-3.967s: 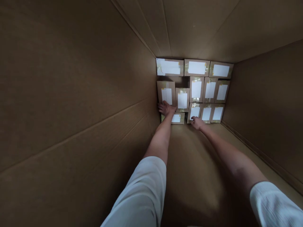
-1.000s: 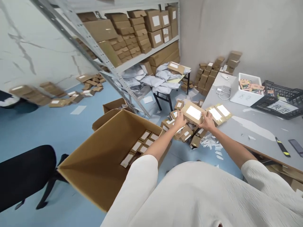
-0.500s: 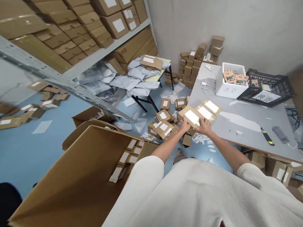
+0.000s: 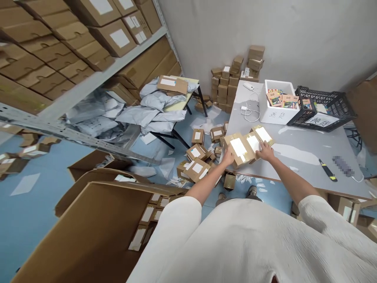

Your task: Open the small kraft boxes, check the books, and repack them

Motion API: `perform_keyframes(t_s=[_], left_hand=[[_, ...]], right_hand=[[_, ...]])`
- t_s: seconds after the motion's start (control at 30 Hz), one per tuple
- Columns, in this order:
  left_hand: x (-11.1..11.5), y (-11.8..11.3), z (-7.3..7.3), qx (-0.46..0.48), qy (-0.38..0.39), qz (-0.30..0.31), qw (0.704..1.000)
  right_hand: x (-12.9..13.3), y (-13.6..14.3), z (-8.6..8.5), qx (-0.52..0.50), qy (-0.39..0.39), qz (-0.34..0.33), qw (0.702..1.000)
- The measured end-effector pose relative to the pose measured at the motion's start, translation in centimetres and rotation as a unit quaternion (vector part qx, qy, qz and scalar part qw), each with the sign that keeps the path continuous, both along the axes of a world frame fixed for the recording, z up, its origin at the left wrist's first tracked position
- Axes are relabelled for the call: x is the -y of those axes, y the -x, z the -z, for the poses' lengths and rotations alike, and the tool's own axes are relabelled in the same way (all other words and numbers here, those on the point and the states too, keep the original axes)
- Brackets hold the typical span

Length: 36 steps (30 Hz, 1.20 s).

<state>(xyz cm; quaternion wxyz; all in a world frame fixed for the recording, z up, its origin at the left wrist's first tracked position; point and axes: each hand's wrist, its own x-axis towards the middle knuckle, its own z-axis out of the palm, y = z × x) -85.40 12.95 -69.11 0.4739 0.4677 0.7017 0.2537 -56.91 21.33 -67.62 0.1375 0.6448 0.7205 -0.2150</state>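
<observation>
Three taped cardboard boxes with white labels lie side by side at the near left corner of the grey table. My left hand (image 4: 227,157) grips the near left side of the leftmost cardboard box (image 4: 235,139), which overhangs the table edge. My right hand (image 4: 266,151) is closed at the near end of the middle cardboard box (image 4: 252,144), its fingers bent over the top and touching where it meets the right-hand box (image 4: 263,133). My thumbs and undersides of the fingers are partly hidden.
On the table (image 4: 294,161) stand a white foam box (image 4: 278,112), a black crate (image 4: 322,108) and a utility knife (image 4: 328,170). Loose cartons (image 4: 196,169) litter the floor to the left. A large open carton (image 4: 85,228) is at my left, below the metal shelf (image 4: 118,65).
My right hand has shifted right, from the leftmost box to the middle and right boxes. My left hand stays on the leftmost box. The view has turned slightly right.
</observation>
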Motion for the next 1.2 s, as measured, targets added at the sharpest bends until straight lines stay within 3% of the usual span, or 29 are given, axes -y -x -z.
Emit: perform_keyframes(t_s=[0.17,0.43,0.7,0.8,0.93,1.1,1.2], left_hand=[[-3.6,-1.7,0.6,0.023,-0.032,-0.006,0.999],[-9.6,-5.6,1.0,0.015,0.003,-0.017,1.0],[-12.2,-9.4,0.5,-0.026,-0.003,0.006,1.0],[-12.1,-10.2,-0.1,-0.07,-0.013,0.003,0.997],[-11.0,-10.2,-1.0,-0.175,-0.024,0.0,0.984],[-8.6,-9.0,-1.9,-0.196,-0.08,0.135,0.968],[-7.6,-7.3,-2.0,-0.189,-0.09,0.154,0.966]], right_hand=[[-1.8,-2.2,1.0,0.004,-0.007,-0.032,0.999],[-2.2,-6.7,0.4,-0.005,-0.038,-0.016,0.999],[-2.4,-10.4,0.7,-0.013,-0.054,0.017,0.998],[-2.5,-9.9,0.6,-0.033,-0.065,0.004,0.997],[-2.1,-7.2,0.1,-0.118,-0.052,-0.089,0.988],[-0.8,-2.8,-0.2,-0.166,-0.033,-0.115,0.979],[-0.3,-0.3,0.0,-0.193,-0.022,-0.123,0.973]])
